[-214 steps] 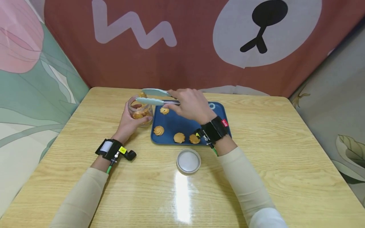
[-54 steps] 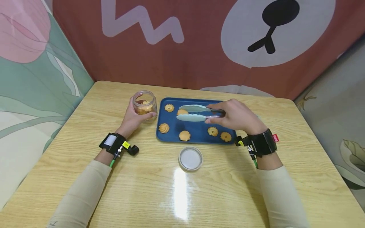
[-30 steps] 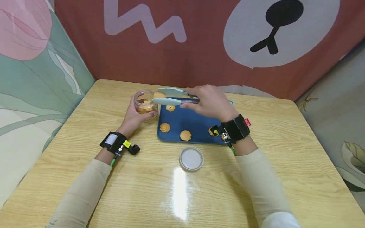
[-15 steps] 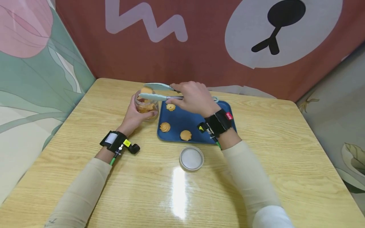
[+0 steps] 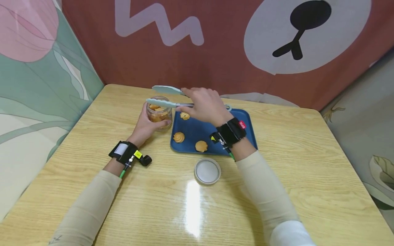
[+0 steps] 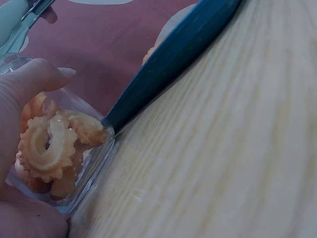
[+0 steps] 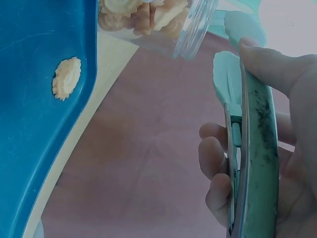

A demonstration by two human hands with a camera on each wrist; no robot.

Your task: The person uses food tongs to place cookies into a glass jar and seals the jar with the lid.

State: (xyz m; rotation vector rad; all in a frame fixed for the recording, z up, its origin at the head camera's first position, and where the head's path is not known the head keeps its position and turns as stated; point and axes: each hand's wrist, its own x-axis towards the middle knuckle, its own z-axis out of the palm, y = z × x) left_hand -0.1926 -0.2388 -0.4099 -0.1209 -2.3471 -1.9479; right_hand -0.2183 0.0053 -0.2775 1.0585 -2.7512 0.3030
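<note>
A transparent round jar of golden, ruffled cookies is being gripped by the left hand beside a blue rectangular tray on the wood-grained tabletop. The right hand, holding mint-tipped metal tongs, is partly hiding the tray.

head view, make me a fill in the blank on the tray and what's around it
In the head view, the clear round jar is to the ____ of the rectangular raised-rim tray.
That tray is coloured ____.
Exactly ____ round golden cookies show on it.
The metal tongs with pale green tips are in the person's ____ hand.
Missing words: left; blue; three; right.
</note>
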